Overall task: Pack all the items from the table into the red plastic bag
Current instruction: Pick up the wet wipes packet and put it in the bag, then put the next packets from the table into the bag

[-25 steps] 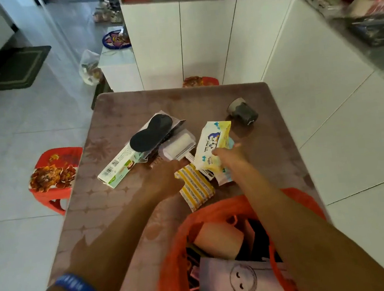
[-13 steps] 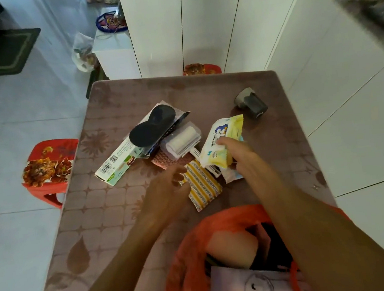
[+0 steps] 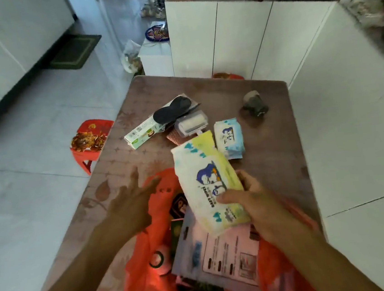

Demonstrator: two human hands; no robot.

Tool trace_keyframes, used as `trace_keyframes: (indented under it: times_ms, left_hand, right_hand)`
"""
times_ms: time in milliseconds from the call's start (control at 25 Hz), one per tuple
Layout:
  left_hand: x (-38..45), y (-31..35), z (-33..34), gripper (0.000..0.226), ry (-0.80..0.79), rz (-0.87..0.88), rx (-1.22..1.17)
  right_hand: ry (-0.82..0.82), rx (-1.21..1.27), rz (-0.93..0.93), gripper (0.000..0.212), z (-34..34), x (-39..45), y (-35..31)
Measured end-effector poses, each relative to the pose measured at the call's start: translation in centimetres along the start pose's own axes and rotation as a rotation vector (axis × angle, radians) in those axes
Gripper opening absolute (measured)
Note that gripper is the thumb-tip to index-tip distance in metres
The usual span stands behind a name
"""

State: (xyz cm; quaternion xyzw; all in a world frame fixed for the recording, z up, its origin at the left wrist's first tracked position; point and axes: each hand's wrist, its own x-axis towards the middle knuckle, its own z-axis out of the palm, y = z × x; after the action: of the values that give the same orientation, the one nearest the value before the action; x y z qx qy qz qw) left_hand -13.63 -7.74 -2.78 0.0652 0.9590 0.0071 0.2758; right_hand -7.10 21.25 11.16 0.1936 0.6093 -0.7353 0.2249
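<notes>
1. Yellow-and-white wipes pack (image 3: 208, 186): soft film pouch, oblong and slightly pillowed, with a blue cartoon print. It is held above the mouth of the red plastic bag (image 3: 138, 257), its long axis running from near-right to far-left, the far end tipped upward.
2. Right hand (image 3: 251, 200): grasping the pack's near-right end, thumb on the printed face, fingers behind. It is the hand nearer the bag's opening; the drop is judged to be straight down and slightly toward the viewer.
3. Left hand (image 3: 130, 204): empty, fingers spread, palm down, at the bag's far-left rim. Whether it touches the plastic cannot be told.
4. Red plastic bag: thin, crinkled, translucent film at the near edge of the table (image 3: 270, 160), mouth open upward. It already contains a flat printed card pack and a small round object.
5. Remaining on the table, far of the bag:
   - blue wipes pack (image 3: 229, 139), soft film, just beyond the held pack;
   - clear boxed white roll (image 3: 192, 124);
   - long green-and-white carton (image 3: 141, 136), lying slantwise;
   - black eye mask (image 3: 172, 110), matte, resting on a flat packet;
   - grey lumpy object (image 3: 254, 103), far right, well apart from the rest.
</notes>
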Motion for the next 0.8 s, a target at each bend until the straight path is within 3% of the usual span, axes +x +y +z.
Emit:
trace_keyframes:
  times_ms: [80,160,240,320,440,520,600,680,800]
  left_hand:
    - [-1.9,-1.0,-0.4,0.059,0.064,-0.038,-0.222]
    - [-7.1,2.3,-5.7,0.034,0.249,-0.053,-0.251]
    - [-8.7,3.0,-7.7,0.032,0.414,-0.014,-0.354]
    - [-9.5,3.4,-9.5,0.038,0.445,0.093,-0.515]
    - [-10.4,4.7,-10.5,0.042,0.331,0.311,-0.662]
    - [-10.3,5.3,-10.7,0.044,0.278,0.429,-0.681]
    - [-9.2,5.0,-10.8,0.045,0.200,0.437,-0.658]
    - [-7.6,4.8,-11.8,0.033,0.169,0.433,-0.730]
    - [-2.3,5.4,-12.7,0.025,0.198,0.290,-1.223]
  right_hand:
    - [0.010,-0.274,0.052,0.042,1.0,0.0,2.7]
    - [-0.009,-0.525,0.063,0.041,0.9,1.2,4.3]
    - [-0.021,-0.758,0.060,0.045,-0.3,2.0,4.6]
    - [0.054,-1.036,-0.039,0.052,-1.5,2.5,5.3]
    - [0.069,-1.409,-0.398,0.064,-0.7,2.6,8.7]
    - [0.004,-1.568,-0.410,0.067,0.6,3.2,10.9]
    - [-0.011,-1.596,-0.344,0.065,0.7,4.0,11.2]
    - [0.043,-1.483,-0.495,0.056,0.4,3.7,9.5]
    - [0.252,-0.947,-0.783,0.031,1.4,4.4,3.4]
